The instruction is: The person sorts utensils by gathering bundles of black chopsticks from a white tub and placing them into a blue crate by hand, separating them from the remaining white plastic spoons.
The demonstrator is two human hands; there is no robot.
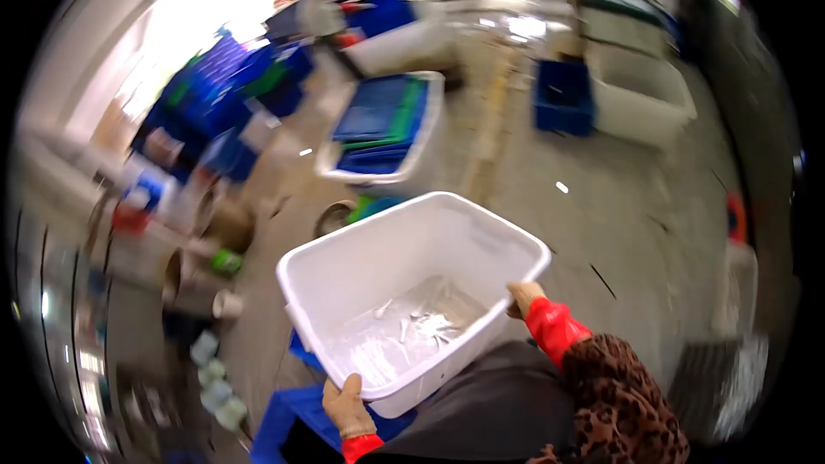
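A white plastic tub is held tilted in front of my body, its open top facing me. My left hand grips the near left corner of the rim, thumb over the edge. Around the right end of the rim, my right hand is closed, its fingers partly hidden. In the bottom of the tub lie several small, slender silvery pieces in what looks like shallow water; their kind is too blurred to tell. Red cuffs show at both wrists.
Ahead stands a white bin stacked with blue and green crates. A blue crate and a large white container are at the far right. Blue crates pile up at left; a person is beyond. Wet-looking floor lies between.
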